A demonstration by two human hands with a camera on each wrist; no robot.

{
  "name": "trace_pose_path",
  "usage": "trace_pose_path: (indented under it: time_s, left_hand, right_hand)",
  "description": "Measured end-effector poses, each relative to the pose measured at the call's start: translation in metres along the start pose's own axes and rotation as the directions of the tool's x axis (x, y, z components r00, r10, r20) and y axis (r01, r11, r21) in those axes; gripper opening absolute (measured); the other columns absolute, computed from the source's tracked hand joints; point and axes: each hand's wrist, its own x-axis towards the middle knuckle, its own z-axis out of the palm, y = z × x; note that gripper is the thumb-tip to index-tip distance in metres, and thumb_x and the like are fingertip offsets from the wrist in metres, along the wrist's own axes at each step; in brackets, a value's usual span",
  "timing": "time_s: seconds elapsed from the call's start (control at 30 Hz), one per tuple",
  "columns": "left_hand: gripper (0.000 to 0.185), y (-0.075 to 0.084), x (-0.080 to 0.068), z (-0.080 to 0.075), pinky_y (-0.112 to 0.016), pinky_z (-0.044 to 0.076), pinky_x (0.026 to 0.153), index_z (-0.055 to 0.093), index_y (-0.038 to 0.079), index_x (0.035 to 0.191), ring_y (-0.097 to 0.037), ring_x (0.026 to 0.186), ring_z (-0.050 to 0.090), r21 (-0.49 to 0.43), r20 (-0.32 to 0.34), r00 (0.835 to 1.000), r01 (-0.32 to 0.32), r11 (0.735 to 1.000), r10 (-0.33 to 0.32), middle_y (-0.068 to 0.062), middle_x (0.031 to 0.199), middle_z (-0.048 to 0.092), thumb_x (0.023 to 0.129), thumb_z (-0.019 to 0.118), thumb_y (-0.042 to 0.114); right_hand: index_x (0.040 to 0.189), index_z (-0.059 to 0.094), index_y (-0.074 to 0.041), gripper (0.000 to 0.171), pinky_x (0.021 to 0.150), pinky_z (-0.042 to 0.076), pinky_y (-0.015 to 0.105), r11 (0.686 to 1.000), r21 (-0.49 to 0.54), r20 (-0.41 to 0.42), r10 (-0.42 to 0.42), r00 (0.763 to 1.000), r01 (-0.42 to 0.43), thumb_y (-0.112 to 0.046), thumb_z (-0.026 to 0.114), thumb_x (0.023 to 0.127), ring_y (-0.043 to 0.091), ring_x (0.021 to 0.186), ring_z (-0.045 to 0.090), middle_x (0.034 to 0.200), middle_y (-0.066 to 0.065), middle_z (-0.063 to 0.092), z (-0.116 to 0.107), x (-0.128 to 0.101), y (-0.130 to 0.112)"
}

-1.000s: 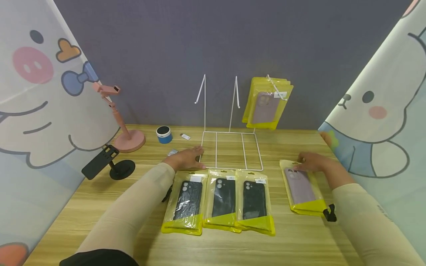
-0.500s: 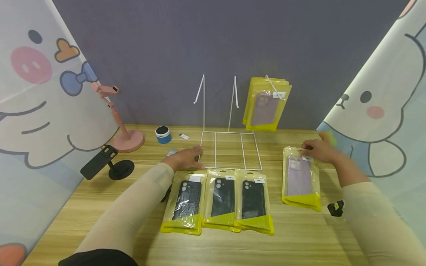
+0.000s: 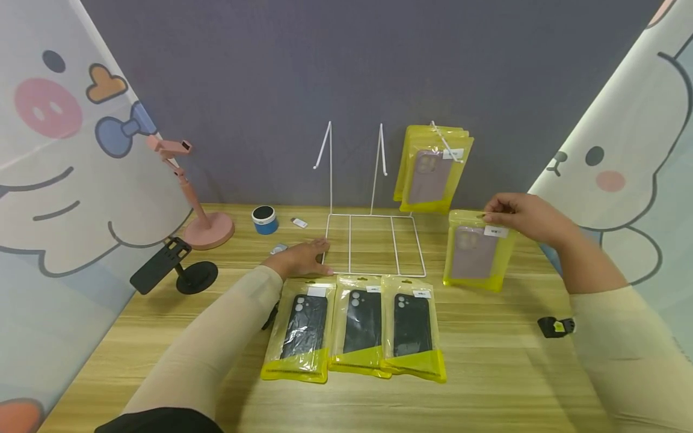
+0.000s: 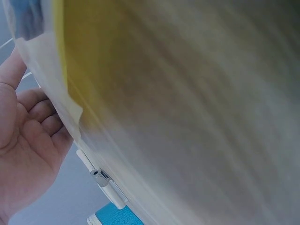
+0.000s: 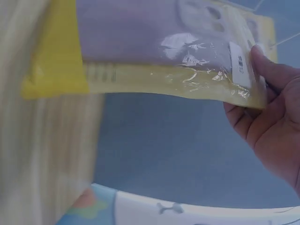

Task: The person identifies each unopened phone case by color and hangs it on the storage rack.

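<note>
My right hand (image 3: 522, 218) pinches the top edge of a yellow packet with a lilac phone case (image 3: 476, 251) and holds it lifted above the table, hanging to the right of the white wire rack (image 3: 373, 240). The same packet (image 5: 159, 51) fills the right wrist view, with my right hand (image 5: 269, 108) gripping its labelled end. My left hand (image 3: 303, 257) rests flat on the table at the rack's front left corner, fingers straight. Three yellow packets with black cases (image 3: 354, 328) lie in a row before the rack. More lilac-case packets (image 3: 433, 168) hang on the rack's right hook.
A pink stand (image 3: 203, 222), a black phone holder (image 3: 173, 270), a blue round speaker (image 3: 265, 218) and a small white stick (image 3: 299, 223) sit at the back left. A black clip (image 3: 554, 326) lies at the right. Cartoon-printed curtains flank the wooden table (image 3: 487, 385).
My right hand has picked the lilac-case packet up off the table and raised it up and leftward toward the rack. The left hand has stayed where it was.
</note>
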Motion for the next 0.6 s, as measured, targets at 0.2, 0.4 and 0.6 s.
trace_pose_path:
  time_s: [0.2,0.4,0.6]
  left_hand:
    - [0.093,-0.001,0.000,0.001,-0.049,0.016,0.122,0.018,0.016,0.159,-0.028,0.152,0.008,-0.013,0.000,1.000,-0.002,1.000,0.002,-0.005,0.166,0.005,0.089,0.064,0.056]
    - [0.093,-0.001,0.000,0.001,-0.048,0.014,0.123,0.017,0.014,0.159,-0.028,0.153,0.007,-0.019,0.001,1.000,-0.013,1.000,0.013,-0.007,0.166,0.005,0.089,0.064,0.055]
    - [0.092,0.000,0.000,-0.001,-0.048,0.014,0.123,0.018,0.014,0.158,-0.027,0.153,0.007,-0.016,0.000,1.000,-0.012,1.000,0.012,-0.007,0.166,0.006,0.090,0.064,0.054]
  right_hand:
    - [0.107,0.066,-0.013,0.029,0.068,0.044,0.024,0.999,0.019,-0.051,-0.036,0.998,0.037,-0.039,0.058,0.099,0.017,0.084,0.054,0.096,0.005,0.063,-0.019,0.005,-0.024]
    - [0.106,0.068,-0.016,0.026,0.064,0.043,0.024,0.997,-0.007,-0.152,-0.080,0.985,0.080,-0.039,0.058,0.099,0.017,0.079,0.053,0.094,0.004,0.064,-0.038,0.009,-0.044]
    - [0.107,0.068,-0.017,0.023,0.064,0.041,0.020,0.992,0.030,-0.215,-0.112,0.970,0.121,-0.036,0.059,0.098,0.015,0.081,0.052,0.095,0.000,0.066,-0.050,0.014,-0.059]
